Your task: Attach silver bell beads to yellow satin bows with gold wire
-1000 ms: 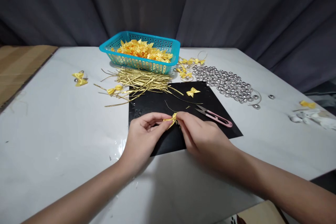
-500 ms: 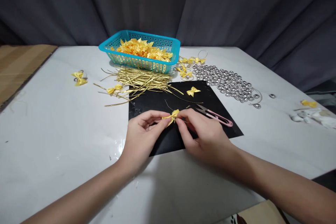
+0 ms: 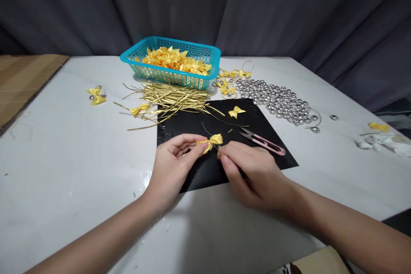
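Over the black mat (image 3: 199, 175), my left hand (image 3: 176, 158) pinches a yellow ribbon bow (image 3: 215, 139) by its left loop. A thin wire end (image 3: 205, 128) sticks up behind the bow. My right hand (image 3: 253, 167) is closed just right of the bow, thumb and forefinger pressed on a thin wire that runs from the bow's middle. A small silvery bead (image 3: 219, 147) shows at those fingertips, partly covered. Pink-handled thread snips (image 3: 268, 143) lie on the mat beside my right hand, blades apart. Another yellow bow (image 3: 236, 112) rests farther back on the mat.
A blue basket (image 3: 128, 56) of yellow bows stands at the back, with a heap of gold wire ties (image 3: 176, 96) before it. Silver beads (image 3: 279, 102) spread to the right. Finished-looking bows (image 3: 226, 81) lie between; another bow (image 3: 96, 95) is at left.
My right fingers have let go of the bow's right loop and moved slightly right and down, onto the wire. The left hand still holds the bow.
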A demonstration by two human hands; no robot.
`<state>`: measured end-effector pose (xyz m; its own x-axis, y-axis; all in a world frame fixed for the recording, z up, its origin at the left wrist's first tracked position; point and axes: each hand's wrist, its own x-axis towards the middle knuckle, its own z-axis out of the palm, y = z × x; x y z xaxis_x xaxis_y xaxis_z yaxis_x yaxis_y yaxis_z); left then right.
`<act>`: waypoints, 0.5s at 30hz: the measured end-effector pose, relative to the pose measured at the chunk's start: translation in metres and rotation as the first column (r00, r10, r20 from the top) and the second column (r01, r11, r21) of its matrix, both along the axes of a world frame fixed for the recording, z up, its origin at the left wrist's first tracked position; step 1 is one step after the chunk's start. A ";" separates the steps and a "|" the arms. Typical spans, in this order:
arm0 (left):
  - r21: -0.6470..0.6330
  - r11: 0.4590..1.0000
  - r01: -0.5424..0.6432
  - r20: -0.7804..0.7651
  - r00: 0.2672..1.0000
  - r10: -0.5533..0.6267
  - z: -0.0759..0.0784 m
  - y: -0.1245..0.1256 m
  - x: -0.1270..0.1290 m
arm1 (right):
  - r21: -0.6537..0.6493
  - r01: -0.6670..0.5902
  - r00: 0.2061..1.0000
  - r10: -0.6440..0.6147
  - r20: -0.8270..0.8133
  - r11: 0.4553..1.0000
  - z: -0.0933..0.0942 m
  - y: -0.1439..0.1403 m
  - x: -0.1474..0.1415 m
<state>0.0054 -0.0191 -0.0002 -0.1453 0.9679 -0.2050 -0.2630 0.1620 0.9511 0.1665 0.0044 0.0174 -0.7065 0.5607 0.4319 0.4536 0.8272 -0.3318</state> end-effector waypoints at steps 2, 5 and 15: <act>0.014 1.000 -0.007 -0.031 1.000 0.007 0.000 0.000 0.001 | -0.012 -0.009 1.000 0.009 -0.004 1.000 0.000 0.000 0.001; 0.044 0.999 -0.015 -0.081 0.997 0.019 0.002 -0.001 0.002 | -0.020 -0.016 0.999 0.016 0.029 1.000 0.000 -0.002 0.000; 0.090 0.996 0.020 -0.148 0.989 -0.007 0.006 -0.007 0.003 | -0.056 0.025 0.995 -0.020 0.094 0.998 -0.007 -0.001 -0.001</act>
